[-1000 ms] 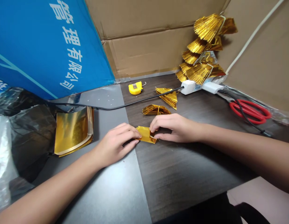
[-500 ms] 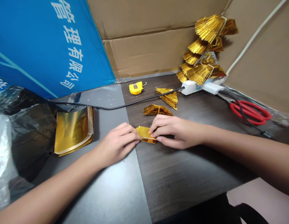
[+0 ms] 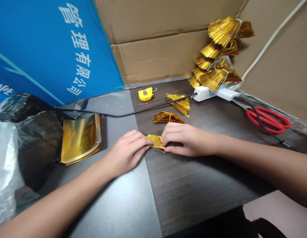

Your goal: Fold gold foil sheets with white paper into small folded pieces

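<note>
A small folded sheet of gold foil paper (image 3: 156, 141) lies on the table between my two hands. My left hand (image 3: 131, 147) pinches its left end, with thumb and fingers closed together. At the other end, the fingers and thumb of my right hand (image 3: 184, 139) close on the right edge and partly cover it. Just beyond the sheet rests a folded gold paper bundle (image 3: 168, 117) with a band around it. A second folded gold bundle (image 3: 180, 105) sits behind that one, under a black cable. To the left lies a stack of gold paper sheets (image 3: 80, 140).
A yellow tape measure (image 3: 145, 94) sits near the cardboard (image 3: 155, 59). The black cable (image 3: 148, 108) crosses to a white power strip (image 3: 203, 93). Fanned gold bundles (image 3: 214, 77) pile up behind it. Red-handled scissors (image 3: 267, 119) lie right, a black plastic bag (image 3: 36, 145) left.
The near edge of the gold paper, which hung as a flap, is now turned in further. My right fingers have drawn back slightly to its right edge. The camera view has shifted a little.
</note>
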Available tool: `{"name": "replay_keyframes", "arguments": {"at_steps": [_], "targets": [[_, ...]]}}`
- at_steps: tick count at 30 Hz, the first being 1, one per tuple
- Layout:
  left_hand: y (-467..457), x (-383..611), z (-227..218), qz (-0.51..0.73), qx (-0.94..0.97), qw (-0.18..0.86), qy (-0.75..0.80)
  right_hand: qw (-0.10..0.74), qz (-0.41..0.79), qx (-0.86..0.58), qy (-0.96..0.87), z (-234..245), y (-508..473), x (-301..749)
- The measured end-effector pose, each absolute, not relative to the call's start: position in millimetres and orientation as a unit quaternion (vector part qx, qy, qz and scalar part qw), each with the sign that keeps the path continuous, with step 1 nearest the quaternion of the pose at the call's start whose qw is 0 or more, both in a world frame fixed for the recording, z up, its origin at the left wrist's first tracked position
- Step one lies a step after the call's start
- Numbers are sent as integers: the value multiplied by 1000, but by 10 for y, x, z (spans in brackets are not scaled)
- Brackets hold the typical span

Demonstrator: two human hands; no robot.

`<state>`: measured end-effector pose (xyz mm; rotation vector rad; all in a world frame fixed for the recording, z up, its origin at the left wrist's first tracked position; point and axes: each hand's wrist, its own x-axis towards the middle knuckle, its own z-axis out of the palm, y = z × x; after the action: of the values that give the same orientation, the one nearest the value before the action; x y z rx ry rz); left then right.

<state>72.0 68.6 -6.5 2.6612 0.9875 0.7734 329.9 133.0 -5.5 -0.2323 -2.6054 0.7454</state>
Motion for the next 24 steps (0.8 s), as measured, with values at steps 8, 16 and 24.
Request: {"name": "replay_keyframes", "arguments": {"at_steps": [8, 16, 24], "targets": [[679, 729, -53, 266, 893, 106, 349, 188, 227, -71, -953, 8, 1277, 3297], [678, 664, -9, 283, 848, 29, 447, 211, 218, -77, -950, -26, 1266, 3291], [712, 601, -32, 281, 839, 105, 455, 196, 248, -79, -946, -20, 1298, 3321]]}}
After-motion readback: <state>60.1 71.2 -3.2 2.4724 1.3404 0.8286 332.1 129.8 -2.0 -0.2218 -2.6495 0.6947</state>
